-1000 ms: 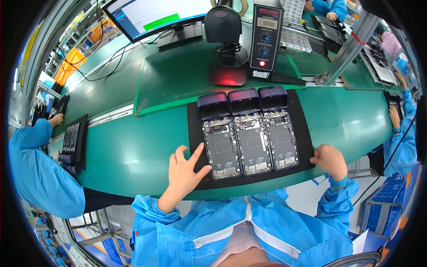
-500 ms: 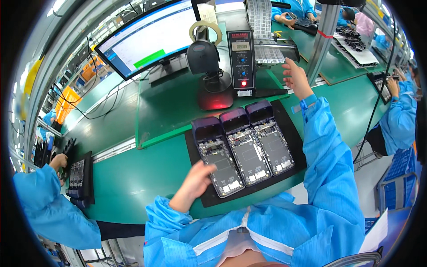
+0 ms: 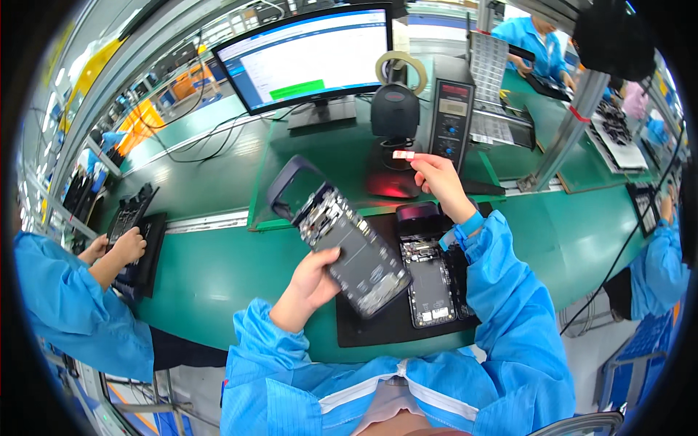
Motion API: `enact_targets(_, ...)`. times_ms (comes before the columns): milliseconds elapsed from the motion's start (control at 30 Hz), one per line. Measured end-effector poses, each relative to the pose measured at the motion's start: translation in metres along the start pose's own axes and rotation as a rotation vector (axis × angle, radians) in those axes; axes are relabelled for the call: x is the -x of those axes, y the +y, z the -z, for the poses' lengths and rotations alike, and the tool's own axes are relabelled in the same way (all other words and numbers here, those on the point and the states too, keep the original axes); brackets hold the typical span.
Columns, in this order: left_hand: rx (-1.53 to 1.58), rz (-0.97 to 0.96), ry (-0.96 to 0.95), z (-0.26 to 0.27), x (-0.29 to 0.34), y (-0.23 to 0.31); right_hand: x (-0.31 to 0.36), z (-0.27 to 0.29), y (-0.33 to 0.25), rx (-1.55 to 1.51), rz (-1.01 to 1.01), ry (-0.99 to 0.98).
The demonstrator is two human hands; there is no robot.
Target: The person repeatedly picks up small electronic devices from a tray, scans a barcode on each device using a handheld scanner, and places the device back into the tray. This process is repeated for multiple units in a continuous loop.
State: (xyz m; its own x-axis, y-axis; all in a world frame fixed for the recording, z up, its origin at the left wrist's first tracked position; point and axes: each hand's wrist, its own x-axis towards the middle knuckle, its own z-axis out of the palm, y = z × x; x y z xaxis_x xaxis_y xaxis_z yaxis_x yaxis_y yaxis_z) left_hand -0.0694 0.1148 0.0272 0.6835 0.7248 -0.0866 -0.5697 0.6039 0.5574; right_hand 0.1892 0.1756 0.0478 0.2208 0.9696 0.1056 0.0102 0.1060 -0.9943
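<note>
My left hand (image 3: 309,285) grips the edge of an opened handheld device (image 3: 367,265), its circuit board and dark battery area facing up and its purple-black housing end tilted up and away. It is raised above the black mat (image 3: 358,328). Between thumb and fingers, my right hand (image 3: 440,182) pinches a small red-and-white label (image 3: 403,155). That label is in front of the black barcode scanner (image 3: 395,112), over its red-lit base. Another opened device (image 3: 430,287) lies on the mat; a third beside it is mostly hidden by my right sleeve.
Behind the scanner stand a monitor (image 3: 313,58) and a label dispenser (image 3: 452,120) with a hanging label strip (image 3: 488,69). A metal post (image 3: 574,123) rises at the right. At the left, a co-worker's hands (image 3: 127,247) handle parts over a dark mat.
My left hand has lifted the leftmost device off the mat. My right hand has come from the dispenser toward the scanner, now with a label in its fingers. The view has shifted left.
</note>
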Motion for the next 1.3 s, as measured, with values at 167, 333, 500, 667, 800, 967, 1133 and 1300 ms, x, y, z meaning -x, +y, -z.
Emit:
enact_targets(167, 0.053, -0.292, 0.213, -0.038, -0.063, 0.002, -0.008, 0.01, 0.01, -0.232, 0.03, 0.076)
enact_targets(333, 0.134, -0.462, 0.317, -0.027, -0.114, 0.011, 0.008, 0.036, -0.033, -0.408, 0.298, 0.261)
enact_targets(500, 0.068, -0.539, 0.268, -0.022, -0.112, 0.016, 0.032, 0.032, -0.059, -0.456, 0.473, 0.14)
enact_targets(667, -0.013, -0.52, 0.158, -0.015, -0.096, 0.011, 0.05, 0.015, -0.064, -0.314, 0.558, 0.008)
enact_targets(800, -0.165, -0.538, 0.225, -0.019, -0.072, 0.003, 0.066, 0.007, -0.074, -0.243, 0.57, -0.152)
enact_targets(967, -0.928, -0.681, 0.333, -0.027, -0.021, -0.015, 0.087, -0.006, -0.084, -0.118, 0.475, -0.29)
enact_targets(1133, -1.26, -0.667, 0.314, 0.003, -0.017, -0.053, 0.104, -0.037, -0.062, -0.381, 0.334, -0.472)
enact_targets(1300, -1.304, -0.669, 0.31, 0.011, -0.017, -0.06, 0.108, -0.04, -0.062, -0.437, 0.324, -0.464)
